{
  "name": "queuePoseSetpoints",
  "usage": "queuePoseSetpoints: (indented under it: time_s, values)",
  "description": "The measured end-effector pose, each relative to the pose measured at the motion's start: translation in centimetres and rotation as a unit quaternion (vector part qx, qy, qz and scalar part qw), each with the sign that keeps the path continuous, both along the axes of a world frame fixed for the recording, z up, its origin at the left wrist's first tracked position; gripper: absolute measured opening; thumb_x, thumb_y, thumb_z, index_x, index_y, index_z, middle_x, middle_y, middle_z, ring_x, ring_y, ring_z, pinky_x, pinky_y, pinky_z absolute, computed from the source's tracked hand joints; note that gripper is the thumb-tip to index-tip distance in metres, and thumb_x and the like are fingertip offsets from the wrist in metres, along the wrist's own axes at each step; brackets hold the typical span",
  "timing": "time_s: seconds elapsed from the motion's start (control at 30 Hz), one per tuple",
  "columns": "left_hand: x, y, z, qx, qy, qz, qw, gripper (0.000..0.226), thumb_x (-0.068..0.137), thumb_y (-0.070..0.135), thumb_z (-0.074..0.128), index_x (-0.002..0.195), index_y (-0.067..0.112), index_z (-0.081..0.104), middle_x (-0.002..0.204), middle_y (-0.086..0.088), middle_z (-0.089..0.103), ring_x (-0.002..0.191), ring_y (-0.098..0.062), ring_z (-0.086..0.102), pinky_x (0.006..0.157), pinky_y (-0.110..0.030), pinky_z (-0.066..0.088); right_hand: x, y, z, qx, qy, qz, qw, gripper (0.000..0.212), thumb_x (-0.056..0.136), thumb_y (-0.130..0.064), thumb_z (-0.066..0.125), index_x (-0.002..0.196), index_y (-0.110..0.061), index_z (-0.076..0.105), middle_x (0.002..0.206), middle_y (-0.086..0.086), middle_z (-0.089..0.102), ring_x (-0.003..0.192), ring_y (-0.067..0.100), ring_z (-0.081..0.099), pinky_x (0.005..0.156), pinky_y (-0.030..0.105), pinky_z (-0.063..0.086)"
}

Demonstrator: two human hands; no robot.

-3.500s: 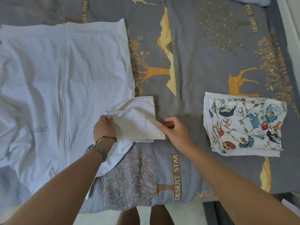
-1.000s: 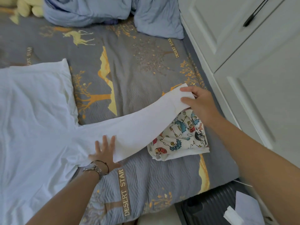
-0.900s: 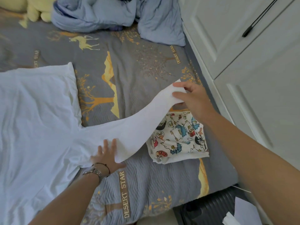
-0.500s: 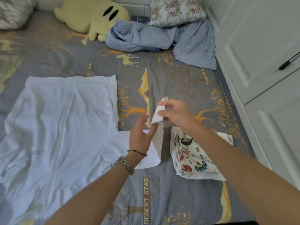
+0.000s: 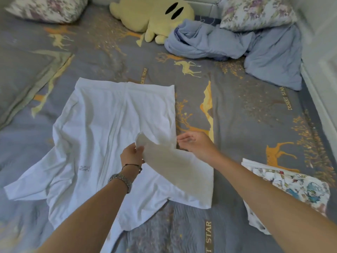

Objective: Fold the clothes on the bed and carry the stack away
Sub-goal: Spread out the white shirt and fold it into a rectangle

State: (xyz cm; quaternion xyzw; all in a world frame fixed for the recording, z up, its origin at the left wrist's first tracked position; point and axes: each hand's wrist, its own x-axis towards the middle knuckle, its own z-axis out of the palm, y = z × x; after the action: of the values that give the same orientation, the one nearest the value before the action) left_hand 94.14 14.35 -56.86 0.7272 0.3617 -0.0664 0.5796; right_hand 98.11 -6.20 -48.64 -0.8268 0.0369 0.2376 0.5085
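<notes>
A white shirt (image 5: 102, 136) is spread flat across the centre and left of the frame on the grey patterned bedspread (image 5: 246, 114); its right sleeve (image 5: 175, 168) is lifted off the bed and drawn leftward over the body of the garment; the cuff end is pinched between the thumb and curled fingers of the left hand (image 5: 131, 155), seen just left of centre; a watch (image 5: 121, 179) and a thin dark bracelet (image 5: 131, 166) are worn on that wrist. The right hand (image 5: 196, 144) is held just right of centre, beside the sleeve's upper edge; its fingers are loosely extended and nothing is seen to be gripped by them, though whether the fingertips touch the cloth cannot be told. A folded printed garment (image 5: 291, 189) is laid at the lower right of the frame, well apart from the shirt, partly hidden by the right forearm. At the top of the frame a yellow plush toy (image 5: 151, 15) is seen; a crumpled blue blanket (image 5: 237, 44) lies to its right; floral pillows (image 5: 255, 12) are set in the upper corners.
</notes>
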Motion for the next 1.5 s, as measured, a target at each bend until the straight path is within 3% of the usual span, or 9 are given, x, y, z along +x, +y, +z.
queuePoseSetpoints:
  time_s: [0.13,0.33,0.53,0.73,0.9,1.03,1.23,1.37,1.5]
  values:
    - [1.3,5.1,-3.2,0.026,0.022,-0.003,0.999,0.017,0.085,0.003,0.049,0.077,0.014,0.058,0.087,-0.016,0.064,0.082,-0.034,0.065,0.075,-0.052,0.057,1.1,0.8,-3.9,-0.049,0.012,0.000,0.999,0.018,0.083,-0.004,0.064,0.099,-0.011,0.067,0.101,0.011,0.068,0.098,0.023,0.064,0.091,0.037,0.049]
    - [4.9,11.1,-5.1,0.057,0.045,-0.057,0.996,0.010,0.080,0.006,0.055,0.079,0.013,0.061,0.088,-0.021,0.066,0.091,-0.040,0.064,0.076,-0.056,0.055,2.1,2.7,-8.1,-0.111,0.020,-0.001,0.994,0.028,0.085,0.003,0.059,0.113,0.001,0.060,0.114,0.011,0.061,0.103,0.015,0.054,0.064,0.002,0.040]
    - [9.5,14.8,-5.9,0.125,0.031,-0.144,0.981,0.010,0.078,0.007,0.057,0.085,0.012,0.063,0.077,-0.011,0.063,0.078,-0.034,0.062,0.067,-0.037,0.053,2.9,4.1,-11.3,-0.181,0.039,-0.002,0.983,0.037,0.083,-0.006,0.065,0.119,-0.007,0.057,0.125,0.011,0.055,0.113,0.027,0.054,0.093,0.038,0.045]
    - [14.7,17.3,-5.8,0.191,0.019,-0.173,0.966,0.008,0.081,0.011,0.057,0.081,0.019,0.058,0.064,0.001,0.052,0.055,-0.016,0.046,0.024,-0.012,0.029,3.5,5.2,-12.7,-0.226,-0.032,-0.027,0.973,0.038,0.077,-0.008,0.069,0.114,-0.010,0.060,0.117,0.009,0.058,0.110,0.026,0.054,0.093,0.039,0.043]
    - [19.4,18.0,-5.9,0.203,-0.001,-0.156,0.967,0.011,0.082,0.009,0.055,0.088,0.016,0.062,0.066,0.000,0.051,0.065,-0.023,0.047,0.029,-0.004,0.031,6.3,7.0,-12.8,-0.238,-0.132,-0.035,0.962,0.029,0.075,-0.018,0.076,0.102,-0.013,0.065,0.099,0.004,0.064,0.095,0.023,0.057,0.085,0.039,0.048]
    - [22.7,17.5,-6.5,0.210,0.009,-0.141,0.967,0.012,0.083,0.009,0.053,0.083,0.020,0.058,0.067,0.001,0.049,0.053,-0.012,0.041,0.025,-0.005,0.028,9.7,8.7,-13.8,-0.192,-0.110,-0.007,0.975,0.035,0.075,-0.019,0.076,0.107,-0.013,0.063,0.100,0.004,0.061,0.091,0.019,0.056,0.083,0.033,0.048]
    - [27.5,17.2,-7.5,0.211,0.016,-0.111,0.971,0.007,0.084,0.012,0.056,0.079,0.017,0.056,0.064,0.006,0.046,0.053,-0.009,0.040,0.022,-0.009,0.026,13.7,9.6,-15.8,-0.193,-0.075,0.027,0.978,0.044,0.070,-0.021,0.075,0.111,-0.018,0.059,0.100,0.000,0.062,0.095,0.020,0.058,0.086,0.043,0.049]
    - [29.6,17.7,-8.2,0.244,0.018,-0.109,0.963,0.004,0.081,0.017,0.062,0.084,0.014,0.061,0.081,-0.001,0.061,0.072,-0.020,0.052,0.047,-0.020,0.040,14.6,9.7,-16.2,-0.142,-0.053,0.010,0.988,0.036,0.069,-0.015,0.071,0.096,-0.027,0.051,0.086,-0.018,0.058,0.080,0.002,0.058,0.076,0.034,0.051]
    - [30.7,17.8,-8.9,0.240,0.009,-0.076,0.968,0.023,0.076,0.018,0.068,0.099,0.016,0.067,0.096,-0.004,0.070,0.087,-0.018,0.059,0.073,-0.022,0.041,15.3,9.9,-16.2,-0.130,-0.042,0.014,0.991,0.026,0.073,-0.009,0.067,0.084,-0.027,0.052,0.079,-0.014,0.059,0.073,-0.001,0.056,0.070,0.031,0.048]
